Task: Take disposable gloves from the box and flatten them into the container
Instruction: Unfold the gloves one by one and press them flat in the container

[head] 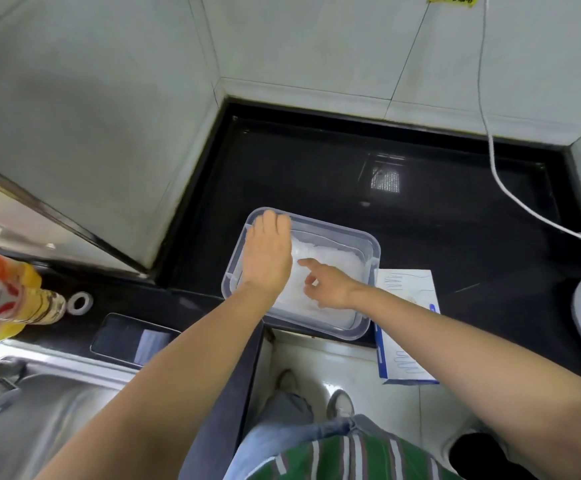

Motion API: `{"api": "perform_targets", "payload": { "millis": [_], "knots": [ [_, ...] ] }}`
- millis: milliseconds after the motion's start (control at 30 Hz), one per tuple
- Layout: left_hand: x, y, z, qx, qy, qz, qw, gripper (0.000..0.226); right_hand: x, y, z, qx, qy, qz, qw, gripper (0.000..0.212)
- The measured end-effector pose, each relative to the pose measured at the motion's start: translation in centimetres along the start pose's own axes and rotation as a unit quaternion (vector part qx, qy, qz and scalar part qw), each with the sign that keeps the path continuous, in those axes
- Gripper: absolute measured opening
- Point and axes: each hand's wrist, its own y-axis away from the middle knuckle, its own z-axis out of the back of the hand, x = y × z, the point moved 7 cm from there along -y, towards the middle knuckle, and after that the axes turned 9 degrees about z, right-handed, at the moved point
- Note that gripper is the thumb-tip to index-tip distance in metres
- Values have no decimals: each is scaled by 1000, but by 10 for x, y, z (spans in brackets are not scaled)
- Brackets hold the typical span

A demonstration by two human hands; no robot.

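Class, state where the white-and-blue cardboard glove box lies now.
Head view: the white-and-blue cardboard glove box lies at the black countertop's front edge, right of the clear plastic container.

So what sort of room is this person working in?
Most likely a kitchen: a steel sink sits at the lower left, a glossy black countertop runs along pale tiled walls, and a yellow bottle with an orange label stands near the sink.

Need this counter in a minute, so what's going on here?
A person is packing thin clear gloves into a clear plastic container on the black counter. The left hand lies flat on the pile at the container's left side; the right hand touches it with an outstretched index finger. The glove box lies just right of the container.
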Motion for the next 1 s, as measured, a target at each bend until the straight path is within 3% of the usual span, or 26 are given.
{"api": "perform_targets", "payload": {
  "millis": [100,200,267,367,433,533,600,667,733,867,933,1000],
  "knots": [
    [-22,6,-4,52,45,-55,996,44,2,-5,-9,21,-12,-8,1000,59],
    [-16,10,-38,214,75,37,973,42,1,-6,-13,29,-55,-26,998,53],
    [-3,14,-66,312,62,96,943,53,-4,-4,-15,40,-128,-60,989,60],
    [10,17,-90,372,59,103,921,85,-15,-3,-13,36,-185,-117,975,76],
    [12,18,-97,384,62,84,917,96,-22,-1,-8,19,-222,-156,962,83],
    [18,16,-106,355,56,63,931,82,-26,5,5,-30,-205,-182,961,71],
    [19,18,-111,365,42,52,928,73,-21,3,12,-67,-108,-142,982,54],
    [17,20,-115,384,8,28,923,83,-12,-2,13,-89,-38,-77,992,38],
    [16,21,-115,390,-12,21,921,92,-13,-6,6,-71,-16,-64,995,39],
    [16,19,-114,381,25,34,924,80,-36,-1,-3,21,8,-188,982,64],
    [16,19,-110,375,14,28,926,81,-32,-1,0,39,4,-189,981,63],
    [12,22,-105,391,-21,-11,920,97,-22,1,8,29,-18,-155,987,56]
  ]
}}
